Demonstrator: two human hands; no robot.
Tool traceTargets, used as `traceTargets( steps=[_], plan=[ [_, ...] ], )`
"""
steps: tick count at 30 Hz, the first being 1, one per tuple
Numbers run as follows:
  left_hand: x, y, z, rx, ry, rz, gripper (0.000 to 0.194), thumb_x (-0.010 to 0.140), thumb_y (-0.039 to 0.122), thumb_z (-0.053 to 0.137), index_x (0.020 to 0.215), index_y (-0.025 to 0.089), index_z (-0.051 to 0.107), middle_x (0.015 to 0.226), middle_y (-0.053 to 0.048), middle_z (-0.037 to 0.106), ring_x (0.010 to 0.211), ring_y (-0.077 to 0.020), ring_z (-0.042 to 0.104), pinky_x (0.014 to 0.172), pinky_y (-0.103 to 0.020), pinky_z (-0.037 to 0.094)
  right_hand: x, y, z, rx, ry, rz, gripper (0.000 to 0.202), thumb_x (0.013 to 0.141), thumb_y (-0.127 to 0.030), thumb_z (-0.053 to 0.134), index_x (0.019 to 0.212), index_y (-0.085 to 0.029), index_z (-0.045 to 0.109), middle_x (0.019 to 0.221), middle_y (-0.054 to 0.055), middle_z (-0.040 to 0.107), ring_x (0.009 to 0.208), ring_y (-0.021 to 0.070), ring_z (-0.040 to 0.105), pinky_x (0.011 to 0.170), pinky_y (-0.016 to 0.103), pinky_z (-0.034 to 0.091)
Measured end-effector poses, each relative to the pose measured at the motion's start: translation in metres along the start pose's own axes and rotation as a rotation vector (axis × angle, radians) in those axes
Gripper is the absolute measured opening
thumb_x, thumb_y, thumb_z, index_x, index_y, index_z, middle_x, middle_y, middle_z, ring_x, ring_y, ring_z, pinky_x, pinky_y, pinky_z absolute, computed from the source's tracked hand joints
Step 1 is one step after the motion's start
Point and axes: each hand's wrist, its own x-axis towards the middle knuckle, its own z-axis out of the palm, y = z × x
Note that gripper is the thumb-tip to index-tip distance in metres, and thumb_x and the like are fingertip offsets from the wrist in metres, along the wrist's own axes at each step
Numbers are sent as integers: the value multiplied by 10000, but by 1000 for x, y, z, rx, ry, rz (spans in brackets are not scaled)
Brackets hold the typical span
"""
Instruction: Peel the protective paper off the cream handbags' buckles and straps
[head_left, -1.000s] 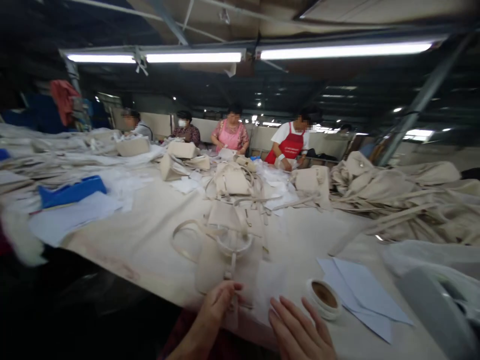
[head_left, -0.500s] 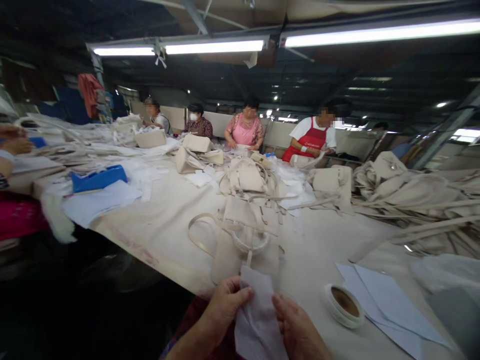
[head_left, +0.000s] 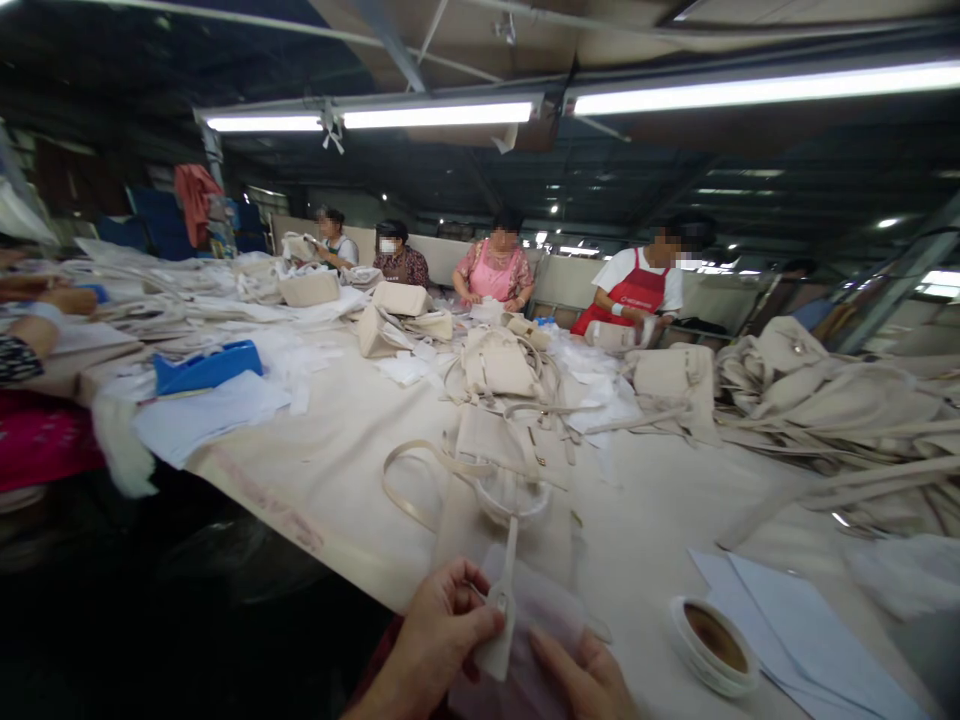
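Note:
My left hand pinches the wide end of a beige bag strap, which has a small metal fitting on it. The narrow part of this strap runs forward to a beige bag on the table, where a ring of translucent white wrapping goes round the handle. Under the strap end hangs a thin, see-through white sheet. My right hand grips the sheet's right side, its fingertips partly hidden.
A tape roll lies at the right beside white paper sheets. Beige straps and bags are heaped farther right. A blue holder stands left on white paper. Several co-workers sit behind the table; another person's arm reaches in from the left.
The white sheet, earlier on top between both hands, now lies beneath the strap end. My left hand now has the strap end showing in its pinch. The view has shifted slightly.

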Motion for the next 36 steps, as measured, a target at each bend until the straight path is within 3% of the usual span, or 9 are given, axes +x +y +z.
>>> traceTargets(
  steps=[5,10,14,20,22,24,27,30,36],
  plan=[
    [-1,-20,0,-26,29,17,440,606,457,767,782,202,455,511,72,533,380,-75,431,357,-168,335,18,-12,36,160,-65,-16,391,608,-471,841,799,-144,745,645,61,729,570,204,667,602,312,543],
    [0,-23,-7,24,105,3,449,612,455,748,797,219,415,539,69,538,434,-104,477,360,-179,366,20,-17,36,141,-162,20,370,653,-409,837,862,-118,741,731,85,750,606,206,680,618,314,542],
    [-4,-21,-10,68,92,15,439,621,433,731,849,221,422,565,71,523,466,-117,480,385,-191,368,23,-15,34,87,-198,16,342,683,-348,821,904,-104,731,763,98,756,641,239,695,630,343,542],
    [-16,-11,-28,314,345,287,460,746,452,703,1091,185,558,898,-42,642,736,-168,581,683,-255,473,21,-22,41,140,-160,85,372,644,-325,844,925,-109,732,808,113,769,693,257,715,691,366,562],
    [-15,-8,-32,184,263,215,480,766,557,668,1047,174,599,938,-70,663,749,-181,592,681,-267,473,20,-25,42,139,-133,110,384,615,-329,862,897,-103,734,809,125,770,689,258,717,702,373,569],
    [-13,-7,-30,-40,98,96,500,769,616,643,964,156,627,869,-74,677,734,-192,612,674,-280,478,21,-25,42,148,-117,124,388,594,-333,875,870,-99,734,799,129,770,678,254,715,697,370,571],
    [-7,-14,-21,-277,-44,11,491,695,545,764,942,134,658,800,-74,690,751,-219,652,723,-306,493,24,-21,41,152,-116,114,413,582,-351,881,868,-93,733,778,129,766,665,261,712,675,370,566],
    [-1,-30,-11,-327,12,41,552,565,435,887,971,121,681,804,-82,709,826,-252,672,773,-322,505,25,-18,40,133,-108,78,433,577,-375,879,866,-89,729,742,121,759,659,271,708,665,374,558],
    [6,-56,-7,-317,212,70,623,460,474,922,931,135,694,895,-110,735,857,-276,679,793,-356,533,28,-20,39,151,-65,59,375,594,-386,869,800,-112,718,670,76,737,577,228,673,599,348,544]
  ],
)
